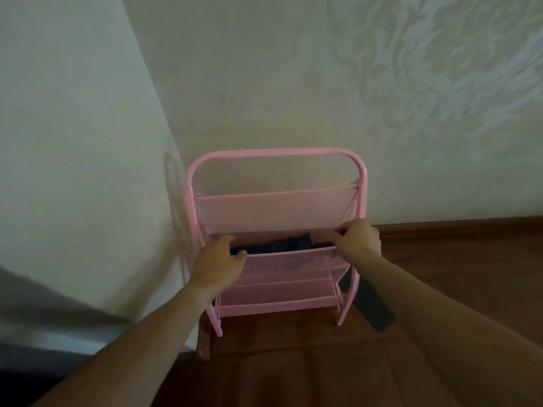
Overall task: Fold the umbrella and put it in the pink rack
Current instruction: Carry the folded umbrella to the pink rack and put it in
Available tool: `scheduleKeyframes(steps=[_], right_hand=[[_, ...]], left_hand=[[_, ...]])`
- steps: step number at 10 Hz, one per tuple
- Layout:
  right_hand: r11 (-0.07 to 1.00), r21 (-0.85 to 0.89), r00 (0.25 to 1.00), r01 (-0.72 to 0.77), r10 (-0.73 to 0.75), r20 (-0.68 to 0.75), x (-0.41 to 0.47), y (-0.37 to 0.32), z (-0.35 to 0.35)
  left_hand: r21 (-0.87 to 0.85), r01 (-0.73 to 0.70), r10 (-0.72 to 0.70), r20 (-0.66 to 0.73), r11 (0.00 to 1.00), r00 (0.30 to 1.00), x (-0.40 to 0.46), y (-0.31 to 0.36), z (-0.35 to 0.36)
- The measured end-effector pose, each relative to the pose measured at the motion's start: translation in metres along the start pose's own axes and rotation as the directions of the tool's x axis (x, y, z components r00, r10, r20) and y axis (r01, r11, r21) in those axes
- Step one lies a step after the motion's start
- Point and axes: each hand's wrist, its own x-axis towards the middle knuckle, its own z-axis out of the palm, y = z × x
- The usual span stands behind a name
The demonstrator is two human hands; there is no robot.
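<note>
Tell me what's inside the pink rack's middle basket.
A dark folded umbrella lies inside the rack, between the left hand and right hand. The mesh front and both hands cover its lower part and ends.

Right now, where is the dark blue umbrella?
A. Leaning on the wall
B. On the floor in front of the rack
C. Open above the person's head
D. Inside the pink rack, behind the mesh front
D: the dark umbrella shows in the slot behind the pink rack's mesh front, between the left hand and right hand at its edge.
</note>
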Motion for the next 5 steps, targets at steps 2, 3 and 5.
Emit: scheduleKeyframes(steps=[2, 3, 5], right_hand=[[0.882, -0.229, 0.911, 0.412, -0.394, 0.119, -0.035, 0.010, 0.020], [0.865, -0.294, 0.914, 0.406, -0.393, 0.103, -0.034, 0.008, 0.026], [0.898, -0.285, 0.938, 0.335, -0.291, 0.187, -0.042, -0.011, 0.017]], left_hand=[[0.226, -0.225, 0.239, -0.038, 0.948, 0.970, -0.011, -0.006, 0.013], [0.301, -0.219, 0.254, -0.083, 0.928, 0.964, -0.006, -0.006, 0.016], [0.340, -0.114, 0.048, 0.197, 0.933, 0.979, -0.015, 0.020, -0.002]])
